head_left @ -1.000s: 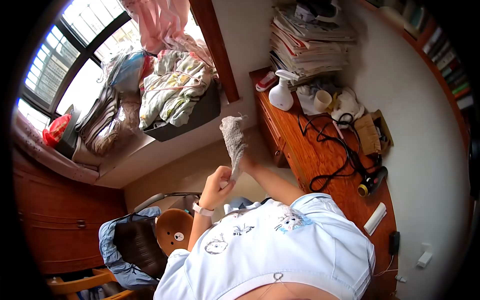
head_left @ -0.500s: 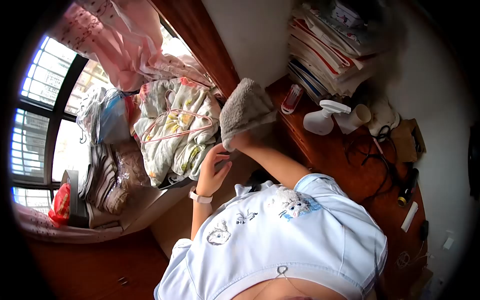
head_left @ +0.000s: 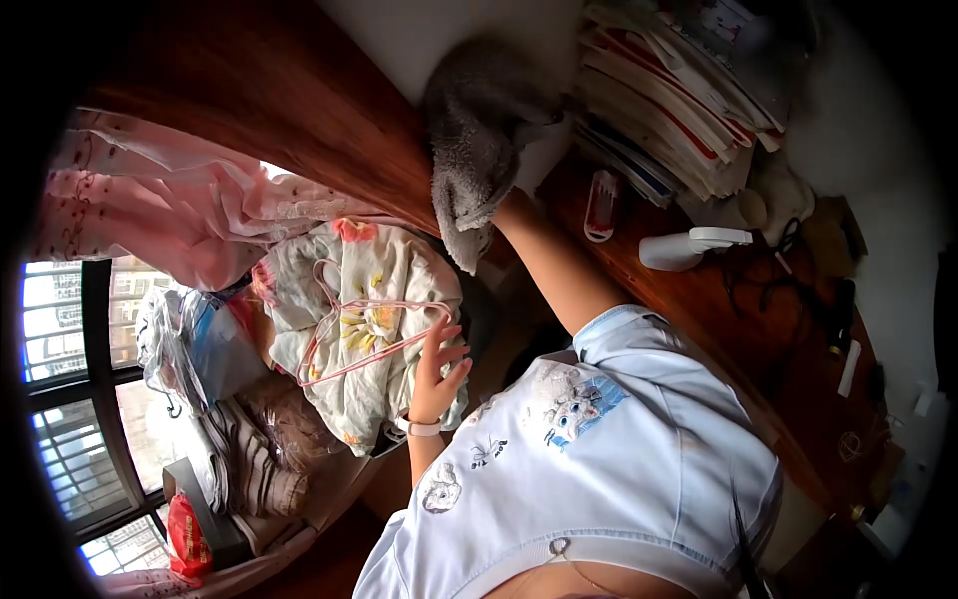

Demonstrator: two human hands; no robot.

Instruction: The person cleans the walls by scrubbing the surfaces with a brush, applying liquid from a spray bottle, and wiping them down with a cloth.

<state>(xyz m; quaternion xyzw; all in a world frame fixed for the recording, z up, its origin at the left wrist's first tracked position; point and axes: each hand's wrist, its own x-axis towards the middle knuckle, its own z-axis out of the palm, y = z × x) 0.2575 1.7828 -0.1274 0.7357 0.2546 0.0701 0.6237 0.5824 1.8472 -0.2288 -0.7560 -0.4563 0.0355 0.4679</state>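
A grey fluffy cloth (head_left: 474,150) hangs over my right hand (head_left: 507,208), raised against the wooden window frame; the cloth hides most of the fingers. My left hand (head_left: 434,384), with a pale band at the wrist, has its fingers apart and holds nothing. It is in front of the right edge of a pile of flowered fabric (head_left: 349,270). A pink hanger (head_left: 371,357) lies on that fabric, close to my left fingertips.
Pink curtains (head_left: 170,200) hang above the pile. Plastic bags (head_left: 215,344), folded textiles (head_left: 264,459) and a red packet (head_left: 187,534) are by the window. On the right, the wooden desk (head_left: 659,290) bears a white spray bottle (head_left: 679,250), stacked papers (head_left: 669,110) and cables.
The view has turned toward the window. My right hand has risen with the cloth to the wooden frame. My left hand has come away from the cloth and opened.
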